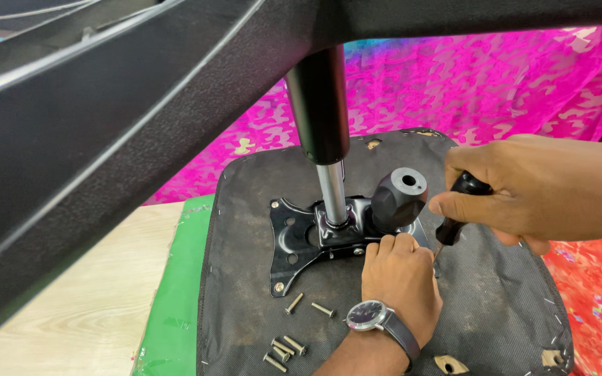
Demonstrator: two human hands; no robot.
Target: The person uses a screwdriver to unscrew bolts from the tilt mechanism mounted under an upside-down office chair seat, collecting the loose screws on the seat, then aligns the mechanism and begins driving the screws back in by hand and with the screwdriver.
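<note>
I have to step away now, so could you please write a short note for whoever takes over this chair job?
Left hand: rests on the black metal plate, fingers curled at its right edge; a wristwatch is on the wrist.
Right hand: holds a black-handled screwdriver, tip down beside the left hand.
The seat lies underside up; the gas cylinder stands in the plate, with a black knob beside it.
Done: one screw visible in the plate's lower left corner.
Left: six loose screws lie on the seat.
</note>
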